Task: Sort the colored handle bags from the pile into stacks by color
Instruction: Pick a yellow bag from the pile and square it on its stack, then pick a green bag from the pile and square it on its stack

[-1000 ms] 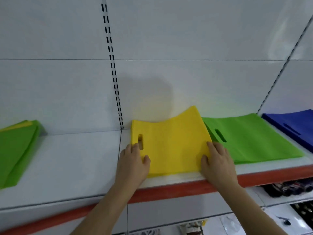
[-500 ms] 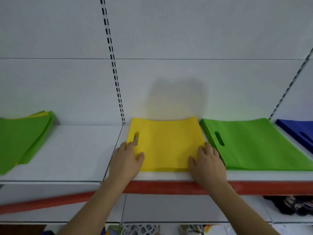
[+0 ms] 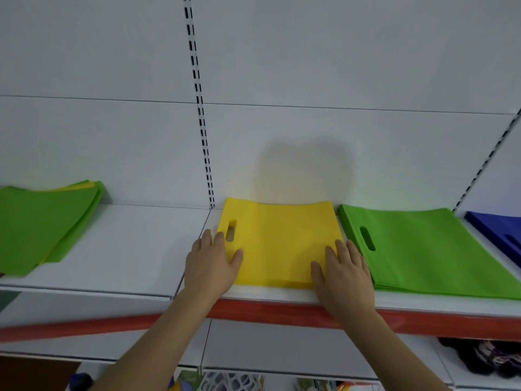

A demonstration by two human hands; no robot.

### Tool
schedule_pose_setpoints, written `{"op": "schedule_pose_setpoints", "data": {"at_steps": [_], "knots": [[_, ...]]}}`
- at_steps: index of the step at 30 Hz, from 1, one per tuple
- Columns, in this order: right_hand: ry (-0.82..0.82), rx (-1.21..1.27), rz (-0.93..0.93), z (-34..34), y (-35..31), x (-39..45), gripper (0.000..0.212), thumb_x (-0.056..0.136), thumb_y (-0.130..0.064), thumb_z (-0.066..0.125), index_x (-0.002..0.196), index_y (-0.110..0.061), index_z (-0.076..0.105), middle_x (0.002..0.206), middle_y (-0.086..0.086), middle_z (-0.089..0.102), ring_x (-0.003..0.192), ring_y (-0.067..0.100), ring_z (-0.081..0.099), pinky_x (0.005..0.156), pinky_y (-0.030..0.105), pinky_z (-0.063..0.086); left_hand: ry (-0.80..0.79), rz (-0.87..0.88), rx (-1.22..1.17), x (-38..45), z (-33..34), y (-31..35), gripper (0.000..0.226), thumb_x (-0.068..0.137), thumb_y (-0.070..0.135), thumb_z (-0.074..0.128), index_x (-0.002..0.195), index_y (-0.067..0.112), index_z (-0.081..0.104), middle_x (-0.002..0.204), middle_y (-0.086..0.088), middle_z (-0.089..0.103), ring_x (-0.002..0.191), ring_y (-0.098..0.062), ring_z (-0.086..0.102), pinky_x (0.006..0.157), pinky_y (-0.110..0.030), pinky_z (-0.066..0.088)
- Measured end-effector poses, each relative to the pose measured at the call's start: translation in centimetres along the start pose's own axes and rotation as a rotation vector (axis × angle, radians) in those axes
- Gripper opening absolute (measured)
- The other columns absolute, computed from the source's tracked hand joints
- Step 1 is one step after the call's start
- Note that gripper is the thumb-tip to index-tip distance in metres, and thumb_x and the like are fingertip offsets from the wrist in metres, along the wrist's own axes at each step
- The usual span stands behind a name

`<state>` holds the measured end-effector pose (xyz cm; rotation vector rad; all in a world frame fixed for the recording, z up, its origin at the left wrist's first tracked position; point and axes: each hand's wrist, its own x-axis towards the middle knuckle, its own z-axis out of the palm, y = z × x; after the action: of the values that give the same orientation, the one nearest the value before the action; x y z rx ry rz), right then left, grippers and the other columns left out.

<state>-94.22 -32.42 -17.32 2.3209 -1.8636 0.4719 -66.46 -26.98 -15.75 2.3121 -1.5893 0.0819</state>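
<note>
The yellow handle bag (image 3: 282, 241) is lying flat on the white shelf (image 3: 127, 249), topping a thin yellow stack whose layered edges are showing along the front. The left hand (image 3: 211, 263) is resting on its near left corner with fingers extended and the thumb spread onto the fabric, beside the die-cut handle slot (image 3: 230, 230). The right hand (image 3: 342, 270) is pressing flat on the near right corner, fingers straight; neither hand is gripping anything.

Handling judgement: the bag appears to be thin non-woven fabric, light, limp and prone to curling or sliding off the sheets beneath. Pinching an edge or hooking the slot would be the secure hold; flat palms suit squaring and smoothing only.

Surroundings: a green bag stack (image 3: 423, 249) is sitting just beside the yellow one on the right, nearly touching, with a blue stack (image 3: 496, 230) beyond it at the frame edge. The unsorted pile (image 3: 42, 221), green on top with yellow peeking out behind, is lying well apart on the left. The shelf's red front lip (image 3: 282, 311) is running under both wrists. Nothing is blocking the reach back to the pile.
</note>
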Motion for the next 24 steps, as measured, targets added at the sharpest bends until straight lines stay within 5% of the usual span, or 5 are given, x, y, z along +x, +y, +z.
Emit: {"op": "schedule_pose_setpoints", "data": {"at_steps": [13,24], "knots": [[-0.012,0.063,-0.229,0.1,-9.7,-3.1,0.082,0.102,-0.07,0.024,0.151,-0.012,0.052,0.166,0.016,0.035,0.159,0.037,0.018,0.125,0.057,0.024,0.142,-0.083,0.126,-6.3,-3.6,-8.3,0.076,0.096,0.062,0.031,0.15,0.011,0.051,0.161,-0.018,0.041,0.15,-0.038,0.032,0.122,-0.054,0.031],[-0.041,0.091,-0.329,-2.3,-27.0,-8.8,0.082,0.102,-0.069,0.019,0.153,-0.013,0.049,0.167,0.015,0.033,0.159,0.037,0.017,0.126,0.056,0.022,0.149,-0.167,0.143,-11.5,-10.5,-24.9,0.079,0.095,0.062,0.025,0.152,0.012,0.049,0.16,-0.016,0.042,0.15,-0.036,0.031,0.123,-0.053,0.029]]}}
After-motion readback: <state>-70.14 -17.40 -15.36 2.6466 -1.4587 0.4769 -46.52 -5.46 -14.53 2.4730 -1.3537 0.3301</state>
